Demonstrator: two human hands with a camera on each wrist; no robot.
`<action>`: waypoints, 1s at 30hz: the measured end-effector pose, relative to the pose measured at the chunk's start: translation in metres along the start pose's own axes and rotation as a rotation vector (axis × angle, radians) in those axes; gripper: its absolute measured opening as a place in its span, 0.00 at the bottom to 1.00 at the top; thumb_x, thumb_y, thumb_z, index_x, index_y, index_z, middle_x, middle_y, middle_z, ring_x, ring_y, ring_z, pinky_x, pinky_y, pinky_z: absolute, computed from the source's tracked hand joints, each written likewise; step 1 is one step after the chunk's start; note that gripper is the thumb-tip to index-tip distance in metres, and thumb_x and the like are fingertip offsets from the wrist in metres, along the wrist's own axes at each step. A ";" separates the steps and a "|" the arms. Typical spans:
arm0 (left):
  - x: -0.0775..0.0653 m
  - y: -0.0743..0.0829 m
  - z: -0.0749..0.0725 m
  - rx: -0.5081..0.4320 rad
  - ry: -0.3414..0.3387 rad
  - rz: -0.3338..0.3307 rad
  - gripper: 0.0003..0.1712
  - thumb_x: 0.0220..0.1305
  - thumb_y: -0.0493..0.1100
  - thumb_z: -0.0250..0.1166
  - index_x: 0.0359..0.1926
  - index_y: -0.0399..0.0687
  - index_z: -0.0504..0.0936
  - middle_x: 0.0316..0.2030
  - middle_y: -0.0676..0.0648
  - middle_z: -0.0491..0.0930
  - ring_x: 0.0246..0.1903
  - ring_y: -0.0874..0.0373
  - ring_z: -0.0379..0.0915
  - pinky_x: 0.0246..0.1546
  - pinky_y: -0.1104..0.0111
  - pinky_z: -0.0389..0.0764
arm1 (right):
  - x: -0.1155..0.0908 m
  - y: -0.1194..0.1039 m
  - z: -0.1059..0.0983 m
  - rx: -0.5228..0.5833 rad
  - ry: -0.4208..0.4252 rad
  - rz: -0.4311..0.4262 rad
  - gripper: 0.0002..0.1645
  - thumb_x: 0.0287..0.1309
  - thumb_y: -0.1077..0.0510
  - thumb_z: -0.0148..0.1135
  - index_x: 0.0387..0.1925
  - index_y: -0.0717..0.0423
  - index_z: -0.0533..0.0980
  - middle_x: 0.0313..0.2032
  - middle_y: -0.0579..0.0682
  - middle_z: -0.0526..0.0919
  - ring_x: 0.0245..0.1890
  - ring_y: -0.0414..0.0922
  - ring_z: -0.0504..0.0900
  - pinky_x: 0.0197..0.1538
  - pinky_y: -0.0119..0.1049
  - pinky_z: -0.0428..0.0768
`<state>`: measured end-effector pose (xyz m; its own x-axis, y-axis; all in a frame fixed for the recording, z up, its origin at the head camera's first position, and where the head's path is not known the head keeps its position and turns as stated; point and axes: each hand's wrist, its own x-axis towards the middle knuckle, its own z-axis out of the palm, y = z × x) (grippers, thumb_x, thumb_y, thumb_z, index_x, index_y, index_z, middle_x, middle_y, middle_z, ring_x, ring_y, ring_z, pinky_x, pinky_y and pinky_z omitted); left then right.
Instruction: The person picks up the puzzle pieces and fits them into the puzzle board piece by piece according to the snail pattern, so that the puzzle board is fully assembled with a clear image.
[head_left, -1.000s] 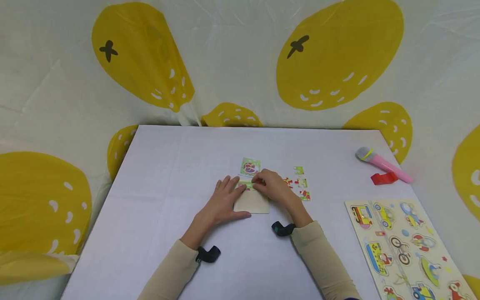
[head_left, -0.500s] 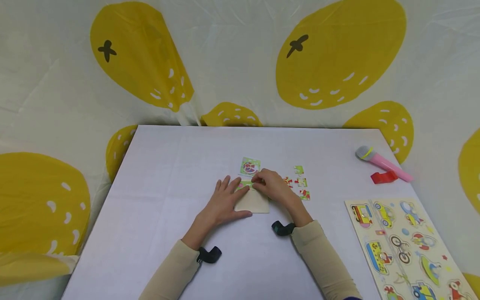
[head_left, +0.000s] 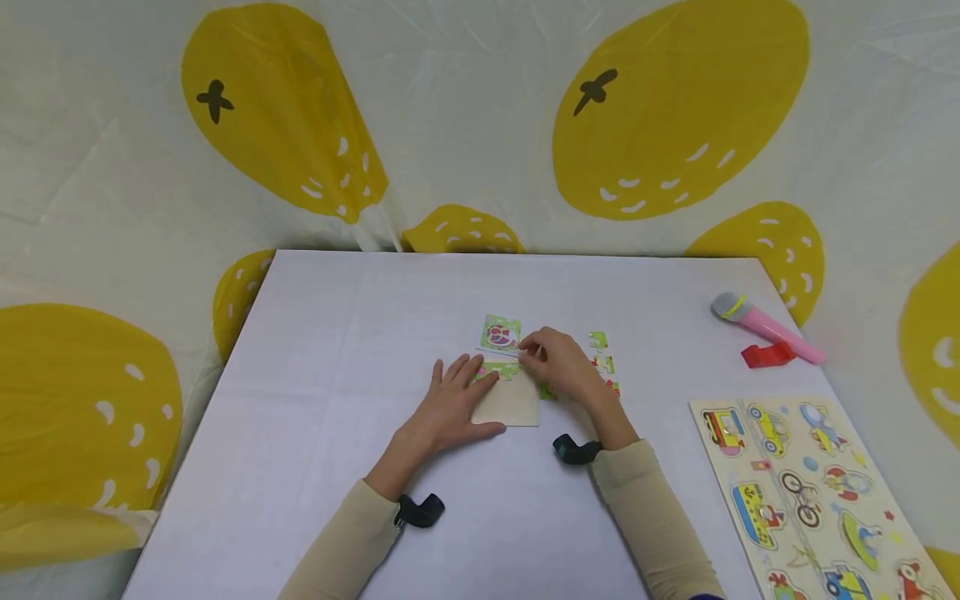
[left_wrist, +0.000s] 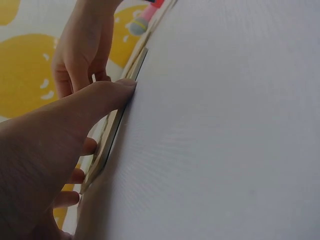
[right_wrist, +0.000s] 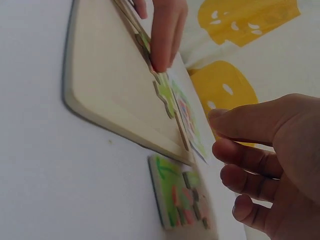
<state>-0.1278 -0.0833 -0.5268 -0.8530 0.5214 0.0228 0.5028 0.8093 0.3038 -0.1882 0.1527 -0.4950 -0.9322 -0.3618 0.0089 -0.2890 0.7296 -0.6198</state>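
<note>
The left hand [head_left: 444, 407] lies spread over the left side of a small wooden puzzle tray [head_left: 508, 408]. Its thumb [left_wrist: 122, 87] touches the tray's near edge, and its index finger presses on green puzzle pieces [head_left: 507, 369] along the far edge. The right hand [head_left: 564, 367] hovers by the tray's far right corner, fingers loosely curled; a gap with nothing in it shows between thumb and fingertips in the right wrist view. Beyond the tray lies a square picture card [head_left: 499, 333]. Beside the tray's right edge sits a green and red puzzle piece [right_wrist: 170, 192], partly under the right hand in the head view.
Several loose puzzle pieces [head_left: 597, 340] lie right of the right hand. A pink toy microphone [head_left: 772, 329] and a red object [head_left: 768, 356] lie at the far right. A large vehicle peg puzzle board [head_left: 817, 467] covers the table's right front.
The right hand has drawn off the pieces at the tray's far edge, moving right and slightly up, with its fingers loosened. The left hand has barely moved.
</note>
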 end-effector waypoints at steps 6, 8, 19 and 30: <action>0.001 -0.001 0.003 0.014 0.001 0.002 0.48 0.58 0.75 0.61 0.73 0.57 0.67 0.76 0.45 0.58 0.76 0.44 0.50 0.72 0.33 0.51 | -0.001 0.009 -0.010 -0.029 0.020 0.049 0.15 0.65 0.54 0.64 0.50 0.55 0.82 0.41 0.50 0.82 0.37 0.45 0.75 0.38 0.34 0.74; 0.001 -0.001 0.004 0.013 0.001 0.002 0.48 0.58 0.75 0.61 0.73 0.57 0.67 0.75 0.45 0.59 0.77 0.44 0.50 0.72 0.33 0.50 | -0.002 0.011 -0.014 -0.026 0.033 0.061 0.16 0.65 0.54 0.64 0.51 0.56 0.82 0.41 0.52 0.82 0.38 0.46 0.75 0.39 0.35 0.75; 0.002 0.000 0.005 -0.003 -0.011 -0.007 0.49 0.59 0.74 0.61 0.73 0.55 0.67 0.75 0.45 0.59 0.77 0.45 0.49 0.72 0.31 0.48 | -0.008 0.028 -0.035 -0.011 0.109 0.129 0.19 0.64 0.53 0.66 0.53 0.58 0.81 0.46 0.56 0.82 0.41 0.50 0.76 0.40 0.37 0.74; 0.002 0.000 0.006 0.002 -0.015 -0.011 0.49 0.59 0.75 0.61 0.74 0.56 0.66 0.75 0.46 0.58 0.77 0.46 0.48 0.73 0.32 0.46 | -0.016 0.046 -0.048 0.009 0.124 0.212 0.25 0.66 0.50 0.64 0.59 0.58 0.76 0.58 0.59 0.74 0.54 0.55 0.73 0.57 0.52 0.78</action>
<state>-0.1282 -0.0809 -0.5323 -0.8563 0.5164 0.0054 0.4936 0.8155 0.3023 -0.1970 0.2196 -0.4863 -0.9915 -0.1270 -0.0264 -0.0828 0.7764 -0.6248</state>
